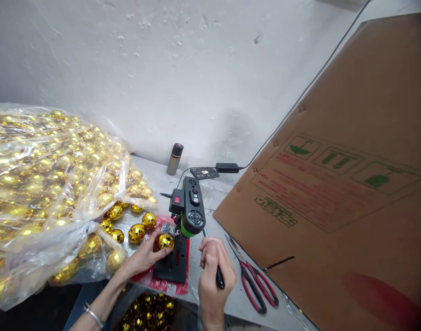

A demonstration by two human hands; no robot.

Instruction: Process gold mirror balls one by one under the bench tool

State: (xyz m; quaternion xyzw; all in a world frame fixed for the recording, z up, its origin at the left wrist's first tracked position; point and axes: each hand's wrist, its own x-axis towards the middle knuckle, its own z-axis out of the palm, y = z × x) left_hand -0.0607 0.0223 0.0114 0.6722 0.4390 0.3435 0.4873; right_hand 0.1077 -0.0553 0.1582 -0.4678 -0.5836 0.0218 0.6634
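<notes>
My left hand (152, 254) grips a gold mirrored ball (165, 241) between thumb and fingers. The ball sits over the black base (171, 270) of a small bench drill press, beneath its black and green head (193, 204). Whether it touches the base I cannot tell. My right hand (215, 266) is closed around the press lever (220, 278), whose black end sticks out below the fist. Several loose gold balls (137, 233) lie just left of the press. The drill tip is mostly hidden behind the head.
A large clear plastic bag (54, 184) of gold balls fills the left. More gold balls (146, 310) lie below the table edge. Red-handled scissors (253, 278) lie beside a big cardboard box (331, 174). Behind are a bottle (175, 159), a remote (205, 173) and a power adapter (227, 168).
</notes>
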